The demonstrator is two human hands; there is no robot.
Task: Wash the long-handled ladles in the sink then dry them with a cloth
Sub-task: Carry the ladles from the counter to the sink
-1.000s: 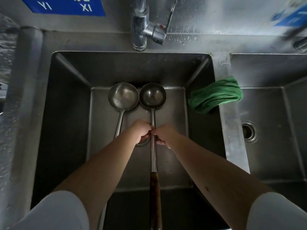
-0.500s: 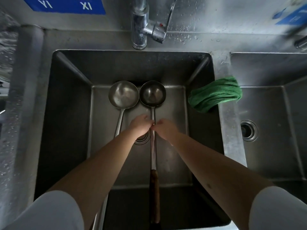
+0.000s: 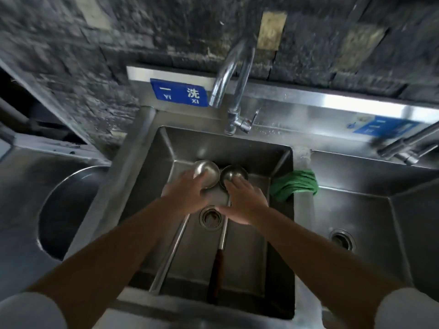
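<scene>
Two long-handled steel ladles lie side by side in the middle sink basin (image 3: 152,176), bowls toward the back. The left ladle (image 3: 210,173) has an all-metal handle; the right ladle (image 3: 235,174) has a dark wooden grip near the front. My left hand (image 3: 187,194) reaches over the left ladle's bowl with its fingers extended, covering part of it. Spread flat, my right hand (image 3: 245,204) lies over the right ladle's neck, fingertips at its bowl. Neither hand grips anything. The picture is blurred by motion. A green cloth (image 3: 295,184) hangs on the divider to the right.
A curved tap (image 3: 234,91) stands behind the basin, no water running. The drain (image 3: 210,217) sits between the ladle handles. Another basin (image 3: 356,210) lies to the right and a round steel basin (image 3: 66,210) to the left. A blue sign (image 3: 179,92) is on the backsplash.
Both hands let go of the right ladle's handle, opened, and moved forward to the ladle bowls. The camera tilted up, now showing the tap and wall.
</scene>
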